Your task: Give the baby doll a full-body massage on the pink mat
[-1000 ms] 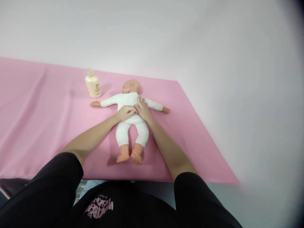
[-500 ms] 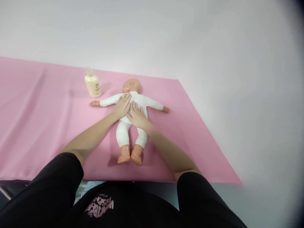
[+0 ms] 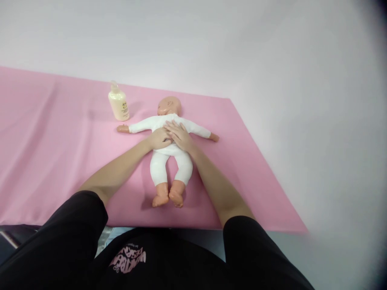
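A baby doll [image 3: 171, 163] in a white cloth suit lies on its back, arms spread, its bare head turned to the left and its feet towards me. My left hand [image 3: 159, 139] lies flat across the doll's belly, fingers pointing right. Higher on the torso, my right hand [image 3: 180, 136] rests open with its fingers stretched up and to the left over the chest. Its fingers meet and partly cover the left hand's fingertips. Neither hand grips anything.
A pink sheet [image 3: 75, 161] covers the table, with soft folds at the left. Beyond the doll's outstretched hand stands a pump bottle [image 3: 119, 106] of cream-coloured liquid. A pale wall [image 3: 181, 44] runs behind the table, whose right edge slants towards me.
My left hand has slid down from the chest to the belly and turned rightward. My right hand has moved up and slightly right onto the chest. The doll stays in place.
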### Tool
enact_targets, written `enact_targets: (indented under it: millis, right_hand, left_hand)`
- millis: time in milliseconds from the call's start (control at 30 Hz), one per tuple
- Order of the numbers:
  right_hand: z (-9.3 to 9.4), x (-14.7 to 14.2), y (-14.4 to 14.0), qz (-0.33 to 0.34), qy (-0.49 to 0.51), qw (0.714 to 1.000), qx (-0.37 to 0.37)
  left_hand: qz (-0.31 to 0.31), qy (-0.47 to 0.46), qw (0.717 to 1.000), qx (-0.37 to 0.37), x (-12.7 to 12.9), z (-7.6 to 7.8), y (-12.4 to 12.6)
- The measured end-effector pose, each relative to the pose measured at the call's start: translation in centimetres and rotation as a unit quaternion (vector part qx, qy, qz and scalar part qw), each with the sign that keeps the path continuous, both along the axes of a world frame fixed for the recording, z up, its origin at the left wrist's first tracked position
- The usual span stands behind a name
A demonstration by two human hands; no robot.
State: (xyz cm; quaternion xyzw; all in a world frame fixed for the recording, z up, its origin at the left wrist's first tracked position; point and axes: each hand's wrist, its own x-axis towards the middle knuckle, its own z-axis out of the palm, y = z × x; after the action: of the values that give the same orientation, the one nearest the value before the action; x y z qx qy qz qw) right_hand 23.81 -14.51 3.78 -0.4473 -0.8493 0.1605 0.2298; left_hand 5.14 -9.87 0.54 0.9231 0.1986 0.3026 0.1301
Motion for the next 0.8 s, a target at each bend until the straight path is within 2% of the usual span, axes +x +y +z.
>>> enact_targets:
  millis: [133,233,367,467,533,633,700,800]
  right_hand:
    - [-1.0,0.9,1.5,-0.091,-0.003,0.996,-0.018]
    - [-1.5,0.8,1.6,-0.155,-0.028,0.987,-0.033]
    - [-1.2,-0.6,0.2,-0.223,-0.090,0.969,-0.062]
    - [-0.6,-2.0,-1.4,-0.236,-0.114,0.963,-0.071]
    - [-0.1,-2.8,-2.4,-0.197,-0.120,0.971,-0.058]
    - [0.3,-3.4,-3.0,-0.046,-0.120,0.992,-0.020]
    - [0.3,-3.3,-2.8,0.048,-0.102,0.994,-0.003]
    - [0.1,-2.3,-1.9,0.103,-0.039,0.994,-0.024]
  left_hand:
    - [-0.026,-0.087,0.994,-0.062,0.1,0.0,0.1]
    - [-0.002,-0.127,0.987,-0.096,0.1,-0.1,0.0]
    - [0.067,-0.136,0.987,-0.052,-0.2,-0.5,0.1]
    - [0.106,-0.128,0.986,-0.030,-0.6,-0.8,0.5]
    - [0.129,-0.108,0.985,-0.041,-0.8,-0.9,0.8]
    - [0.154,-0.075,0.983,-0.069,-1.0,-0.8,1.0]
    - [0.164,-0.057,0.981,-0.082,-1.1,-0.7,1.0]
    - [0.179,-0.049,0.978,-0.093,-1.2,-0.9,1.2]
